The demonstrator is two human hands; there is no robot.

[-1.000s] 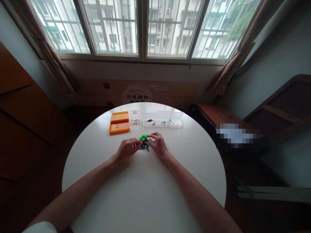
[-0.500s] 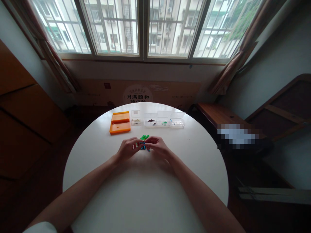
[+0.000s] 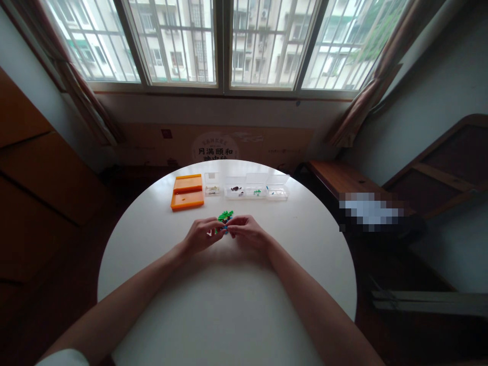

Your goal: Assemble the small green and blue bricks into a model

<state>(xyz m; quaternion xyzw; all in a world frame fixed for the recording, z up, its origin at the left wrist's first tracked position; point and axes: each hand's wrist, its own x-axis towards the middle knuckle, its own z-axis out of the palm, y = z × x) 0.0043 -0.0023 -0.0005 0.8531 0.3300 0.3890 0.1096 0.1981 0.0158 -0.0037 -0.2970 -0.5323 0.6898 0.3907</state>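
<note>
The open orange case lay toward the far edge of the round white table, with a tiny piece in its nearer compartment. The cluster of small coloured pieces, mostly bright green at its far end with some blue and dark bits nearer, sat on the near side of the orange case and a little to its right. The left hand, nearer than the orange case and slightly to its right, came in at the cluster's left side, thumb and forefinger bent toward each other at the pieces. The right hand, farther right of the orange case, reached in from the opposite side, its thumb and fingers drawn close together, and the fingertips of both hands met or nearly met over the near part of the cluster. I cannot tell whether either pinch was fully closed, or which piece, if any, it had hold of. To the right of the orange case stood a row of clear plastic boxes with lids raised, holding pale, dark brown and green bits. Beyond the orange case, past the table, were a printed carton and a barred window.
</note>
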